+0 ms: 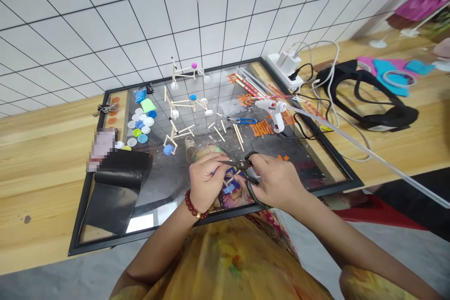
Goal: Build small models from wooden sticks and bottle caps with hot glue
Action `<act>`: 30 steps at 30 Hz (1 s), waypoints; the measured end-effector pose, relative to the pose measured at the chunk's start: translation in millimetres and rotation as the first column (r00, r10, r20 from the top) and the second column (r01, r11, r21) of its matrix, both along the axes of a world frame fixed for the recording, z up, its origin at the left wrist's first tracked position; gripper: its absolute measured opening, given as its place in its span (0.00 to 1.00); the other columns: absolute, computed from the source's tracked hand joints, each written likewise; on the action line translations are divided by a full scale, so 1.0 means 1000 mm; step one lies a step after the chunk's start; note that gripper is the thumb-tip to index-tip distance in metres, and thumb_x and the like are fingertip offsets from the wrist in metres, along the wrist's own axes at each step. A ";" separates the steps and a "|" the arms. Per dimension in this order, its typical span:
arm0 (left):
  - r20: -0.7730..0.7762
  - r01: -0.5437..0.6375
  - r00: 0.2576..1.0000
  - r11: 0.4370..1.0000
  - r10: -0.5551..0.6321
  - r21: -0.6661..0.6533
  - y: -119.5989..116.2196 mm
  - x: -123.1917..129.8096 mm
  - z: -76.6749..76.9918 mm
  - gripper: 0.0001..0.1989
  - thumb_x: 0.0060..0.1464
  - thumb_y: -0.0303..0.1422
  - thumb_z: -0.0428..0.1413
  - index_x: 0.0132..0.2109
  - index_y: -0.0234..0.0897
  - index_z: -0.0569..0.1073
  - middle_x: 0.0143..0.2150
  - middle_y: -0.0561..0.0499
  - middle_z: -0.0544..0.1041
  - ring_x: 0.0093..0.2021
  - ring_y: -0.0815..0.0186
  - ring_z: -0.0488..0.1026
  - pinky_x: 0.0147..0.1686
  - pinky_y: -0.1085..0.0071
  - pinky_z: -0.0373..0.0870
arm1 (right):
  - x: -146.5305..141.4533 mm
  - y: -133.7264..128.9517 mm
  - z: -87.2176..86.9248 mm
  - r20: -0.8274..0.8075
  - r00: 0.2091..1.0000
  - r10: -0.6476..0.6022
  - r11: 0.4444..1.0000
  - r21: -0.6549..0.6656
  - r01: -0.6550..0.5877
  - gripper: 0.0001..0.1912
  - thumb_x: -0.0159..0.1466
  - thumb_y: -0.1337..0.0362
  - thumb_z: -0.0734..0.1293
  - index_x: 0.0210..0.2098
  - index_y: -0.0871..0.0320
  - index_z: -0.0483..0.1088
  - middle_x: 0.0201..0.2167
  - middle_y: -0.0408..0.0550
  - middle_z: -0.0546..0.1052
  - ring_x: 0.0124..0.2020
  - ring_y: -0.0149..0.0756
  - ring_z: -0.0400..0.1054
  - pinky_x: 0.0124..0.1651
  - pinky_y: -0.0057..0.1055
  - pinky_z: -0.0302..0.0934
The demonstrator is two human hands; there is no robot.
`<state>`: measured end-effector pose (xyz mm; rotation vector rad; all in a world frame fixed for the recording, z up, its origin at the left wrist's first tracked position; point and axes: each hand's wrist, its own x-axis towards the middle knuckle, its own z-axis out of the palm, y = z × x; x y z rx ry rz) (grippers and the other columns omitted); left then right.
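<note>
Right hand (277,180): gripping scissors (243,165) by their loops | left hand (207,179): fingers bunched against blades, grasp hidden | loose sticks (239,138): on glossy panel (167,176) ahead of both hands | step: probably snipping | next: calls for blades clear of fingers

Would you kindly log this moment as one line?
right hand: holding scissors | left hand: by the blade end, grip unclear | beyond hands: sticks, glue gun, bottle caps
</note>
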<state>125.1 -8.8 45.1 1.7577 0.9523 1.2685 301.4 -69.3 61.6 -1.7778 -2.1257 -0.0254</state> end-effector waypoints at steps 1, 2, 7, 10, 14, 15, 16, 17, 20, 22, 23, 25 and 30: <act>-0.012 -0.006 1.000 1.000 0.006 0.016 -0.001 0.000 0.000 0.09 0.57 0.27 0.58 0.32 0.40 0.83 0.34 0.49 0.84 0.35 0.66 0.81 0.40 0.70 0.78 | -0.001 0.000 0.001 0.017 1.000 -0.007 1.000 0.016 0.006 0.17 0.67 0.50 0.58 0.29 0.55 0.63 0.22 0.47 0.72 0.23 0.35 0.64 0.27 0.31 0.42; -0.025 -0.011 1.000 0.999 0.012 0.039 -0.001 -0.001 0.000 0.09 0.57 0.27 0.58 0.32 0.40 0.83 0.35 0.49 0.84 0.36 0.66 0.81 0.40 0.70 0.78 | -0.002 0.000 0.001 0.031 0.999 -0.008 1.000 0.028 0.007 0.17 0.67 0.50 0.58 0.29 0.56 0.64 0.22 0.48 0.72 0.23 0.36 0.64 0.27 0.31 0.42; -0.096 0.009 0.995 0.983 0.008 0.181 -0.002 -0.005 -0.004 0.11 0.59 0.25 0.56 0.33 0.40 0.82 0.36 0.48 0.84 0.38 0.66 0.81 0.42 0.69 0.78 | -0.005 0.000 0.000 0.074 0.997 0.003 1.000 -0.025 -0.001 0.14 0.64 0.53 0.60 0.30 0.57 0.65 0.23 0.49 0.73 0.25 0.37 0.65 0.29 0.32 0.43; -0.141 0.013 0.990 0.984 0.012 0.177 -0.003 -0.007 -0.004 0.13 0.60 0.26 0.54 0.32 0.40 0.82 0.36 0.48 0.84 0.39 0.65 0.81 0.43 0.68 0.78 | -0.003 0.002 -0.005 0.093 0.996 0.001 0.996 -0.091 0.007 0.10 0.62 0.57 0.61 0.30 0.57 0.66 0.23 0.49 0.73 0.23 0.37 0.64 0.28 0.32 0.40; -0.128 0.007 0.992 0.999 -0.002 0.045 -0.004 -0.003 0.003 0.10 0.60 0.30 0.58 0.32 0.41 0.82 0.32 0.49 0.83 0.35 0.66 0.80 0.40 0.70 0.77 | 0.001 0.008 -0.013 0.077 0.997 0.019 0.984 -0.180 -0.005 0.07 0.58 0.60 0.62 0.28 0.56 0.67 0.20 0.49 0.73 0.21 0.36 0.63 0.27 0.32 0.39; -0.098 0.010 0.995 1.000 -0.010 -0.006 -0.004 -0.001 0.005 0.09 0.59 0.31 0.59 0.32 0.41 0.83 0.32 0.49 0.83 0.34 0.66 0.80 0.39 0.70 0.77 | 0.003 0.010 -0.014 0.066 0.998 0.014 0.982 -0.190 -0.001 0.06 0.58 0.61 0.62 0.28 0.56 0.67 0.20 0.48 0.73 0.22 0.36 0.64 0.28 0.32 0.39; -0.056 0.014 0.998 0.997 -0.018 -0.073 -0.003 0.001 0.006 0.07 0.58 0.31 0.61 0.32 0.40 0.83 0.32 0.49 0.83 0.34 0.66 0.80 0.39 0.70 0.77 | 0.005 0.011 -0.015 0.061 0.998 -0.012 0.981 -0.191 0.024 0.07 0.59 0.60 0.62 0.27 0.55 0.67 0.20 0.48 0.74 0.22 0.37 0.65 0.28 0.31 0.40; -0.002 0.026 1.000 0.987 -0.026 -0.159 -0.001 0.002 0.006 0.06 0.56 0.32 0.62 0.32 0.40 0.83 0.32 0.49 0.84 0.33 0.65 0.80 0.38 0.70 0.77 | 0.008 0.012 -0.015 0.064 0.996 -0.059 0.980 -0.187 0.070 0.09 0.60 0.58 0.62 0.28 0.55 0.67 0.21 0.48 0.75 0.23 0.37 0.66 0.28 0.31 0.40; 0.189 0.129 0.981 0.872 -0.043 -0.472 0.003 0.004 0.004 0.08 0.53 0.37 0.65 0.37 0.37 0.84 0.32 0.47 0.84 0.31 0.65 0.80 0.35 0.68 0.79 | 0.019 0.014 -0.011 0.123 0.951 -0.283 0.936 -0.180 0.301 0.16 0.65 0.50 0.61 0.30 0.55 0.69 0.25 0.51 0.78 0.26 0.40 0.69 0.28 0.32 0.41; 0.307 0.223 0.951 0.773 -0.038 -0.595 0.007 0.004 0.001 0.15 0.50 0.40 0.67 0.40 0.35 0.83 0.31 0.46 0.84 0.30 0.64 0.81 0.33 0.68 0.79 | 0.030 0.013 -0.009 0.194 0.897 -0.396 0.872 -0.226 0.434 0.21 0.66 0.45 0.60 0.34 0.56 0.71 0.28 0.54 0.79 0.28 0.44 0.72 0.28 0.32 0.41; 0.357 0.262 0.933 0.739 -0.030 -0.621 0.009 0.003 0.000 0.18 0.48 0.42 0.68 0.42 0.34 0.83 0.31 0.46 0.84 0.30 0.64 0.81 0.33 0.69 0.79 | 0.036 0.013 -0.008 0.235 0.873 -0.427 0.838 -0.261 0.480 0.22 0.67 0.44 0.59 0.37 0.57 0.72 0.29 0.55 0.80 0.30 0.45 0.73 0.28 0.33 0.41; 0.438 0.331 0.899 0.687 -0.020 -0.647 0.012 0.000 -0.001 0.22 0.44 0.42 0.71 0.44 0.34 0.82 0.32 0.47 0.84 0.31 0.65 0.81 0.33 0.70 0.80 | 0.049 0.011 -0.011 0.313 0.842 -0.438 0.776 -0.340 0.531 0.24 0.67 0.44 0.60 0.40 0.58 0.72 0.31 0.57 0.80 0.31 0.47 0.74 0.28 0.33 0.43; 0.534 0.451 0.845 0.564 -0.021 -0.692 0.023 -0.009 -0.004 0.25 0.39 0.40 0.74 0.45 0.33 0.80 0.35 0.46 0.84 0.35 0.64 0.82 0.37 0.69 0.80 | 0.068 0.007 -0.025 0.372 0.852 -0.368 0.715 -0.473 0.515 0.21 0.67 0.48 0.60 0.38 0.60 0.73 0.33 0.60 0.81 0.34 0.49 0.76 0.30 0.34 0.50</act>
